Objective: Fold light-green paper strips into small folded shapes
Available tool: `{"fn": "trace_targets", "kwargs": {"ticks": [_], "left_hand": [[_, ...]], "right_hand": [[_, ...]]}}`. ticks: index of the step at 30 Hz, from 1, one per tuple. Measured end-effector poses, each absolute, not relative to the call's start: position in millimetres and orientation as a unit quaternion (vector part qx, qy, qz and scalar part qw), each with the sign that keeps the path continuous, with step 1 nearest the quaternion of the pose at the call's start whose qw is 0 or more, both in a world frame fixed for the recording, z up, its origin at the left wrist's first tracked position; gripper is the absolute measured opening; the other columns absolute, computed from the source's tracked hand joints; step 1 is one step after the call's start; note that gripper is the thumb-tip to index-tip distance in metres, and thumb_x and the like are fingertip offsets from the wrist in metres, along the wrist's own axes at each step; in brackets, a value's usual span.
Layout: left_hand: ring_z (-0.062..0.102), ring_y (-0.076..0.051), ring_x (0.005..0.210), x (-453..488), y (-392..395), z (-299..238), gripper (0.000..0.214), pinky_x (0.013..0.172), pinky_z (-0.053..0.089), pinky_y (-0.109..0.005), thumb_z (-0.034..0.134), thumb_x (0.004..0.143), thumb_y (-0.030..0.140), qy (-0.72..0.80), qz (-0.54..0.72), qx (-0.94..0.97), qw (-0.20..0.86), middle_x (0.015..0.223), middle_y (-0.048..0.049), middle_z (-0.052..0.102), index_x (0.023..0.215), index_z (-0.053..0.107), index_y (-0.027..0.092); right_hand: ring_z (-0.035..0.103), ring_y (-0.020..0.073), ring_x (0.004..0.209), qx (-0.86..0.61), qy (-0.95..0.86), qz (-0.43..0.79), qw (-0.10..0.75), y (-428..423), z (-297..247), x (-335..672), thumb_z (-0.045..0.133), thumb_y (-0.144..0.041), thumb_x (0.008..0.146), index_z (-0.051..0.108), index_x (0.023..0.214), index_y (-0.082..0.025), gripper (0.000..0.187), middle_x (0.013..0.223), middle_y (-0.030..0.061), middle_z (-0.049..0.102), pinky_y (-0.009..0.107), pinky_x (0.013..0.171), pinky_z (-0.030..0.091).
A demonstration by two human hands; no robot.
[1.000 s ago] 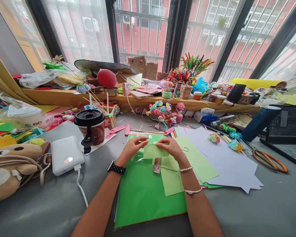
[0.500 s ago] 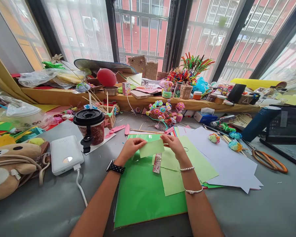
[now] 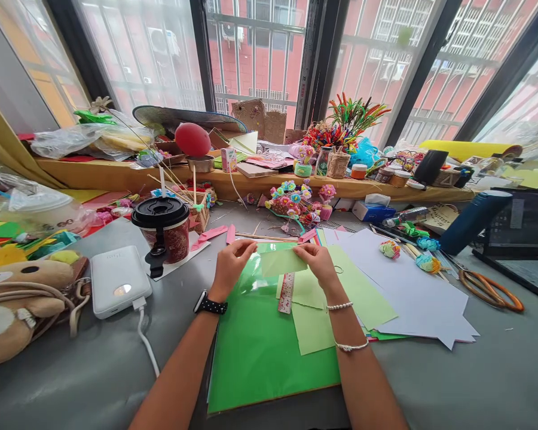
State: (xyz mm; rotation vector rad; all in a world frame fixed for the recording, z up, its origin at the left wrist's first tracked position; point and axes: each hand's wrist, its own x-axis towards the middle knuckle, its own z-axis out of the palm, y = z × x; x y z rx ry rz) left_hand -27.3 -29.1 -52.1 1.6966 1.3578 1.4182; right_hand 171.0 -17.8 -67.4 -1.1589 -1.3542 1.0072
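A small light green paper piece (image 3: 281,263) is held up by its right corner, pinched between the thumb and fingers of my right hand (image 3: 318,261). My left hand (image 3: 231,266) is just left of the paper, apart from its edge; its fingertips are drawn together with nothing visible in them. Below lies a glossy green sheet (image 3: 260,346). A short patterned ruler (image 3: 286,294) rests there, partly over more light green paper pieces (image 3: 314,328).
White sheets (image 3: 412,286) and orange-handled scissors (image 3: 491,291) lie to the right, near a laptop (image 3: 520,239). On the left stand a lidded cup (image 3: 165,230), a white power bank (image 3: 119,280) with a cable, and a plush bear (image 3: 22,310). Craft flowers (image 3: 291,200) sit behind.
My left hand has let go of the light green paper piece and moved slightly left and up. The paper has shifted a little right, still in my right hand.
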Motion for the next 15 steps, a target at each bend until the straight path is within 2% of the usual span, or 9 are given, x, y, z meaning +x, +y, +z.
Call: {"fn": "trace_targets", "kwargs": {"ticks": [3, 6, 11, 15], "left_hand": [[0.058, -0.016, 0.074, -22, -32, -51, 0.025, 0.068, 0.044, -0.025, 0.054, 0.067, 0.036, 0.463, 0.469, 0.703, 0.267, 0.084, -0.0040, 0.064, 0.082, 0.062, 0.017], [0.057, -0.016, 0.069, -19, -33, -52, 0.022, 0.063, 0.043, -0.023, 0.054, 0.067, 0.036, 0.472, 0.422, 0.718, 0.289, 0.073, -0.0025, 0.065, 0.070, 0.064, 0.017], [0.057, -0.016, 0.068, -20, -31, -56, 0.029, 0.058, 0.043, -0.022, 0.055, 0.065, 0.040, 0.509, 0.494, 0.604, 0.364, 0.075, -0.0044, 0.065, 0.073, 0.062, 0.013], [0.058, -0.017, 0.070, -19, -30, -58, 0.030, 0.060, 0.045, -0.024, 0.054, 0.066, 0.040, 0.499, 0.497, 0.596, 0.386, 0.076, -0.0057, 0.064, 0.073, 0.061, 0.012]], "right_hand": [[0.053, 0.0131, 0.056, -0.447, -0.601, 0.437, 0.498, -20, -67, 164, 0.060, -0.037, 0.059, 0.062, 0.067, -0.015, 0.024, 0.059, 0.0007, 0.059, 0.022, 0.050, 0.038], [0.054, 0.0122, 0.056, -0.430, -0.589, 0.460, 0.507, -22, -64, 161, 0.060, -0.037, 0.060, 0.061, 0.066, -0.015, 0.023, 0.060, 0.0002, 0.060, 0.022, 0.052, 0.040], [0.058, 0.0128, 0.059, -0.421, -0.562, 0.522, 0.485, -27, -59, 160, 0.062, -0.037, 0.060, 0.061, 0.068, -0.014, 0.025, 0.064, 0.0031, 0.063, 0.026, 0.059, 0.045], [0.058, 0.0126, 0.057, -0.405, -0.583, 0.523, 0.472, -28, -61, 157, 0.060, -0.037, 0.061, 0.062, 0.068, -0.013, 0.025, 0.064, 0.0043, 0.063, 0.027, 0.060, 0.046]]}}
